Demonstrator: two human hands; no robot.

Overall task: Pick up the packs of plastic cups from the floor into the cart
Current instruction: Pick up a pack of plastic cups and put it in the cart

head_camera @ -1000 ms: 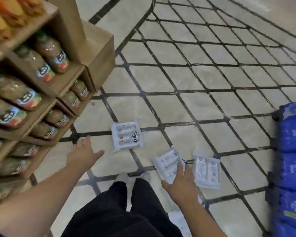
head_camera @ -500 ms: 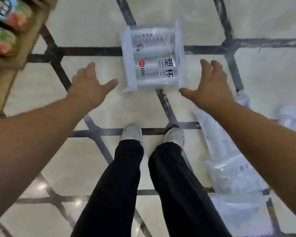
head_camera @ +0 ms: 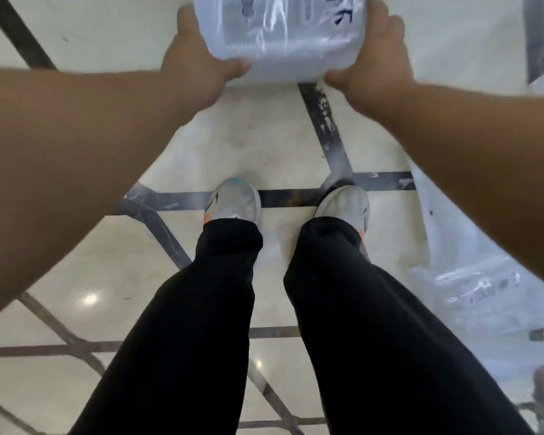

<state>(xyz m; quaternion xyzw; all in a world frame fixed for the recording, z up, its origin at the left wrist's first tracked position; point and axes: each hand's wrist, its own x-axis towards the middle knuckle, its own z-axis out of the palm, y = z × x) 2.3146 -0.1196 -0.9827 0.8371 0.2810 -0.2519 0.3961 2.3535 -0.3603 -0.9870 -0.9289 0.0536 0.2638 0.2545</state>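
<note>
Clamping item one: a pack of plastic cups (head_camera: 280,36), held between my two palms at the top edge of the view, part of it cut off by the frame. My left hand (head_camera: 198,67) pressed against its left side with the thumb hooked over the near edge; my right hand (head_camera: 374,61) pressed against its right side, thumb likewise on the near edge. Fingers on the far side were hidden, so how far they wrapped I could not tell. Whether the pack had left the floor (head_camera: 280,146) or sat on it I could not tell either.

Risk, as I judged it — the wrap was glossy loose film, and a squeeze from two sides could let the pack slide out downward or buckle in the middle if the cups inside shifted. Motion blur on both hands suggested a quick move, which would make a slip likelier.

Item two: further packs (head_camera: 471,287) lay on the floor beside my right shoe (head_camera: 346,202), under my right forearm — close enough that a careless step back could crush them. My left shoe (head_camera: 233,199) stood on a dark tile line. No cart was in view, so the carry direction was unknown.

Change against half a second earlier: both hands, then spread open and apart on either side of the pack without touching it, had closed onto it.
</note>
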